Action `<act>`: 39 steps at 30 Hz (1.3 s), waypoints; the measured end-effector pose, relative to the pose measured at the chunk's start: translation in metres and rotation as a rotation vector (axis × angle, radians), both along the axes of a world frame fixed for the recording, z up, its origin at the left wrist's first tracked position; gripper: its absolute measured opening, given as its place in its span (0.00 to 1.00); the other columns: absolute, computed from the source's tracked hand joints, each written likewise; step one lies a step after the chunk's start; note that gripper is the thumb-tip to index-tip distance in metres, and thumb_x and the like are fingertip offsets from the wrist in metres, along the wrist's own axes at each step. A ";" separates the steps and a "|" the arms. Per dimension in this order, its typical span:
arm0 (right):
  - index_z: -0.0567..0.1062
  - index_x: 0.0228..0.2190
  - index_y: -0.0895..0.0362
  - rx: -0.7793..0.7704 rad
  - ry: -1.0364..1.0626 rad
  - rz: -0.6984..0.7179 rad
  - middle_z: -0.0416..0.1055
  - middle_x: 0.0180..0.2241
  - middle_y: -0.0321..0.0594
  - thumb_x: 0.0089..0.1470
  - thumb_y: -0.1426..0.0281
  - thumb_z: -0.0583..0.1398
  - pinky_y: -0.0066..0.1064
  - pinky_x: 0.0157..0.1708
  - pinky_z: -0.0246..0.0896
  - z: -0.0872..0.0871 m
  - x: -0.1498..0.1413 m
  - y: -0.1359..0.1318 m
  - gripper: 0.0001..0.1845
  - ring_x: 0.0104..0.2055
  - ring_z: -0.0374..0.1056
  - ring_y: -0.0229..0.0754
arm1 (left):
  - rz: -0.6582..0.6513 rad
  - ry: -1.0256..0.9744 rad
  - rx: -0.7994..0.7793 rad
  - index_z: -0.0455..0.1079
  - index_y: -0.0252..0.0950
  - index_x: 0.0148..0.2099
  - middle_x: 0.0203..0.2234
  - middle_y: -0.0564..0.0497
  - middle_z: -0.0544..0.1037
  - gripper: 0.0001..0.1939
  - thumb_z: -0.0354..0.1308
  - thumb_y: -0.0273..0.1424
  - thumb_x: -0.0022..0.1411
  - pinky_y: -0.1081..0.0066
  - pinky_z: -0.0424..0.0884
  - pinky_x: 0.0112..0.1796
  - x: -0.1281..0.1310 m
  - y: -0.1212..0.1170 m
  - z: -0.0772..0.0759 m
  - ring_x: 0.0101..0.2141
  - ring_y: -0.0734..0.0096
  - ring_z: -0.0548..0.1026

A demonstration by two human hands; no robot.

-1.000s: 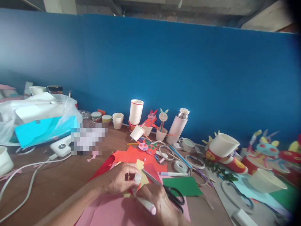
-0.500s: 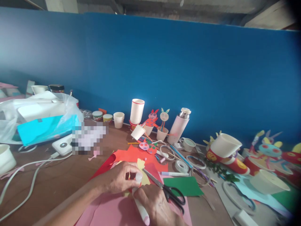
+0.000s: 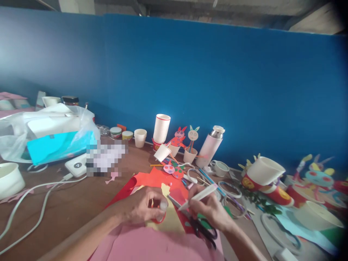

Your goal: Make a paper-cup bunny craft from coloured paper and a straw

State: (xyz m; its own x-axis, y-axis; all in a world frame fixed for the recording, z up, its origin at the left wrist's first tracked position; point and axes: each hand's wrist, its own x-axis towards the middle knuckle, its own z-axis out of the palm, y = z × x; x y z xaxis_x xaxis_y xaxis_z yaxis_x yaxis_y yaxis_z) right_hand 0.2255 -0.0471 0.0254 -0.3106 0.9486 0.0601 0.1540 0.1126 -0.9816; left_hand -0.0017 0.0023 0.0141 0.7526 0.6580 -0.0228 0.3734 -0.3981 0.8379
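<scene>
My left hand [image 3: 143, 206] is closed, its thumb and fingertips around a small translucent round piece [image 3: 163, 205]. A red edge shows just below that piece, over yellow paper [image 3: 170, 220]. My right hand [image 3: 208, 207] grips a slim white marker [image 3: 202, 195] with a pink end, slanting up to the right. Black-handled scissors [image 3: 203, 229] lie under and beside my right hand, blades pointing up to the left. Pink paper [image 3: 157, 244] lies in front of both hands, and orange-red paper [image 3: 154, 178] behind them.
Paper cups with rabbit figures [image 3: 193, 135], a pink flask [image 3: 210, 146] and stacked cups [image 3: 162, 128] stand by the blue partition. Tape rolls, sticks and cut-outs [image 3: 178, 172] clutter the middle right. At left are a plastic bag [image 3: 89, 121], a white device [image 3: 76, 166] and cables [image 3: 35, 186].
My right hand has moved up and to the right, away from my left hand, with the marker now slanting upward. My left hand stays nearly in place. More yellow paper shows.
</scene>
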 end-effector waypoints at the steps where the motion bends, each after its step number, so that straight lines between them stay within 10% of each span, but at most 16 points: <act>1: 0.65 0.26 0.58 0.008 0.043 -0.042 0.64 0.17 0.32 0.49 0.65 0.57 0.24 0.20 0.54 -0.001 0.007 0.006 0.09 0.19 0.59 0.33 | -0.004 0.010 0.001 0.71 0.35 0.26 0.26 0.55 0.69 0.03 0.57 0.29 0.48 0.79 0.58 0.23 0.000 0.000 0.000 0.23 0.79 0.65; 12: 0.65 0.26 0.59 -0.018 -0.012 -0.086 0.63 0.20 0.32 0.49 0.55 0.56 0.25 0.22 0.55 -0.024 -0.010 0.035 0.18 0.20 0.59 0.33 | -0.036 0.050 0.060 0.70 0.34 0.25 0.24 0.55 0.66 0.07 0.56 0.32 0.50 0.79 0.56 0.22 0.000 0.000 0.002 0.22 0.80 0.62; 39: 0.73 0.21 0.61 -0.146 -0.465 0.595 0.61 0.17 0.28 0.42 0.73 0.55 0.20 0.21 0.51 -0.023 -0.066 0.101 0.06 0.21 0.54 0.30 | -0.041 0.084 0.238 0.68 0.37 0.26 0.24 0.56 0.67 0.06 0.54 0.30 0.53 0.76 0.56 0.27 -0.004 -0.009 0.020 0.25 0.77 0.65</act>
